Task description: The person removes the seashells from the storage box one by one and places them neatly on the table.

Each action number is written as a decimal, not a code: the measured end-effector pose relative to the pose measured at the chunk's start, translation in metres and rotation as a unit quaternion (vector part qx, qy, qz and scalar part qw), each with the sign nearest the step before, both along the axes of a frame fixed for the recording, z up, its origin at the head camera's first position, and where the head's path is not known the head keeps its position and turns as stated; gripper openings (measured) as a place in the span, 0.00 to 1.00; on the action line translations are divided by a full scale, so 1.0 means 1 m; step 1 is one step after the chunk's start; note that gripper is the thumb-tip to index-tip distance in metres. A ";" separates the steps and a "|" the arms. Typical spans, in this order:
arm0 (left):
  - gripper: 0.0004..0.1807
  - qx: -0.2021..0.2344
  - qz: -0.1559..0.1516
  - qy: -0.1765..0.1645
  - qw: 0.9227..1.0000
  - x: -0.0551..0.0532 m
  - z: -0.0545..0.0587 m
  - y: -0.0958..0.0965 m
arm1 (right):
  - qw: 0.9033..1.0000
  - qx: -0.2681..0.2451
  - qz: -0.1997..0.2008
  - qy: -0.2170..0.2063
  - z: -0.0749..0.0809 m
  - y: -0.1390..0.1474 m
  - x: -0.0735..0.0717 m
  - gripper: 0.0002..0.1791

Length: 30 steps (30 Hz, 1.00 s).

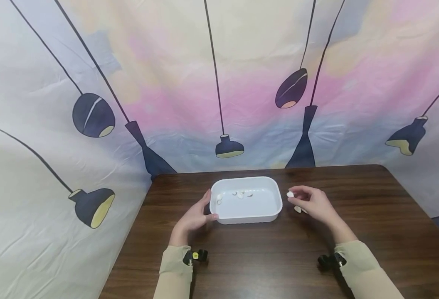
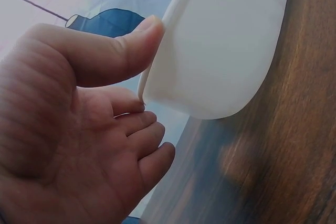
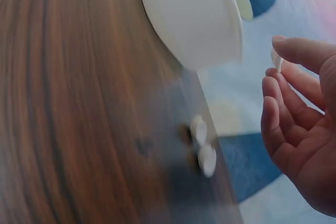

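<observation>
A white rectangular dish [image 1: 248, 211] with rounded corners stands on the table, several small pale seashells [image 1: 240, 196] lying inside it. My left hand [image 1: 194, 216] holds the dish's left end. In the left wrist view, the thumb [image 2: 139, 45] lies against the rim and the other fingers are loosely bent. To the right of the dish, my right hand [image 1: 314, 203] pinches one white shell [image 1: 290, 194] between thumb and fingertips, raised above the table. Two more shells [image 3: 207, 160] lie on the wood below that hand, blurred in the right wrist view.
The dark wooden table [image 1: 242, 261] runs back to a hanging cloth [image 1: 257, 116] printed with lamps, which also closes off the left side. Each wrist carries a small black camera mount, one beside the left sleeve [image 1: 175, 265].
</observation>
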<state>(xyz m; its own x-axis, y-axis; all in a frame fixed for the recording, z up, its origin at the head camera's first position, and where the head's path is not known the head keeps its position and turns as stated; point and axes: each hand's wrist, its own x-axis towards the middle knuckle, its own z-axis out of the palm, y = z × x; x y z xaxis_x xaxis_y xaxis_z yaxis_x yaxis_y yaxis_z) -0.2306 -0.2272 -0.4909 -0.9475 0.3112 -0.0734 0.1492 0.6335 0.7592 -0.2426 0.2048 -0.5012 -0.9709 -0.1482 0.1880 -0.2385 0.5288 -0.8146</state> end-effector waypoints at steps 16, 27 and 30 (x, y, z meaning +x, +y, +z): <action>0.55 -0.004 -0.011 0.005 1.000 -0.003 -0.002 0.001 | 0.997 0.048 -0.011 -0.060 -0.021 0.061 0.011 0.23; 0.54 0.002 0.001 0.001 1.000 0.000 -0.002 -0.001 | 0.993 0.088 0.025 -0.074 -0.023 0.070 0.010 0.22; 0.54 0.003 0.003 0.000 1.000 0.000 -0.001 -0.001 | 0.992 0.091 0.029 -0.082 -0.023 0.070 0.010 0.22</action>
